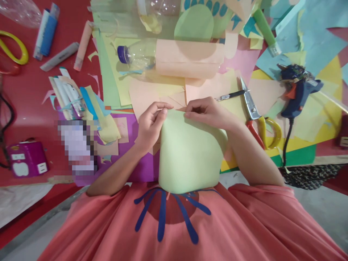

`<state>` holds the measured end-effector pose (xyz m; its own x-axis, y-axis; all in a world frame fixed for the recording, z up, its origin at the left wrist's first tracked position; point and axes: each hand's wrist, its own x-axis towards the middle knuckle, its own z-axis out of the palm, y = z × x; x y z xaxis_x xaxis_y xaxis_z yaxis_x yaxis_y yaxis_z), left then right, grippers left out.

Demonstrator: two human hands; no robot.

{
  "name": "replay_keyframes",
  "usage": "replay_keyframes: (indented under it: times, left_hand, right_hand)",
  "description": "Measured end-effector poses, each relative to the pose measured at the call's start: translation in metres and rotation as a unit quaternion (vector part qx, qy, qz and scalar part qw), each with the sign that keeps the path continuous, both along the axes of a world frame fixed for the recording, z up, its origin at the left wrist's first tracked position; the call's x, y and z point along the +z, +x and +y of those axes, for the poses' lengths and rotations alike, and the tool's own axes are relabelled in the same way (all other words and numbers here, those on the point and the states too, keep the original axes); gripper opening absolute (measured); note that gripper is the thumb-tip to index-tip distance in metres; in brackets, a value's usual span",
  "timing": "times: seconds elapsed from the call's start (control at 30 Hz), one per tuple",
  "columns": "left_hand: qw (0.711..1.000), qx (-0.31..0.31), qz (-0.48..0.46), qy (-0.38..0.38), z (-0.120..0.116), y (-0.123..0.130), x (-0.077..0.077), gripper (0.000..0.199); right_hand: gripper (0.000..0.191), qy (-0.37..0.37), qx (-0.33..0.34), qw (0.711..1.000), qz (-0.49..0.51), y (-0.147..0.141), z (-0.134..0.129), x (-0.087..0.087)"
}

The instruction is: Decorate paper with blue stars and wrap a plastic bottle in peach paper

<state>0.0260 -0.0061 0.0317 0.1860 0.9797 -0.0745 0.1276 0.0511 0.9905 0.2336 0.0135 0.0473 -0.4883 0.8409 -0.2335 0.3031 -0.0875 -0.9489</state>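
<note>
A pale green sheet of paper (190,156) hangs curved in front of my chest, its top edge between my two hands. My left hand (152,125) pinches the upper left corner with thumb and forefinger. Along the same edge, a little to the right, my right hand (205,113) has its fingers closed on the paper. Just beyond the hands lie peach paper pieces (152,92). Farther back, a clear plastic bottle (140,54) with a dark blue cap lies on its side, wrapped in peach paper (187,58).
Scissors (254,108) with red and yellow handles and a black pen (231,95) lie right of my hands. A blue glue gun (299,90) with its cord is farther right. Markers (67,94), a blurred phone (77,146) and a purple power adapter (28,158) sit on the left.
</note>
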Motion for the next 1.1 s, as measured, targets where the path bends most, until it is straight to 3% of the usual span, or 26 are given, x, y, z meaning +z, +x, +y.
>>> replay_keyframes:
  times: [0.33, 0.87, 1.1]
  left_hand:
    - [1.0, 0.014, -0.011, -0.008, 0.0065, -0.0017, 0.0007, 0.003]
    - [0.998, 0.045, 0.02, 0.036, 0.0093, -0.0013, -0.0065, 0.018]
    - [0.997, 0.056, 0.013, 0.049, 0.0087, -0.0011, -0.0062, 0.012]
  right_hand:
    - [0.02, 0.009, -0.015, 0.999, 0.027, 0.0015, 0.0008, -0.0002]
    - [0.024, 0.02, 0.01, 0.999, 0.023, 0.0017, 0.0004, -0.0027]
    - [0.023, 0.023, 0.01, 1.0, 0.017, 0.001, 0.0002, -0.0024]
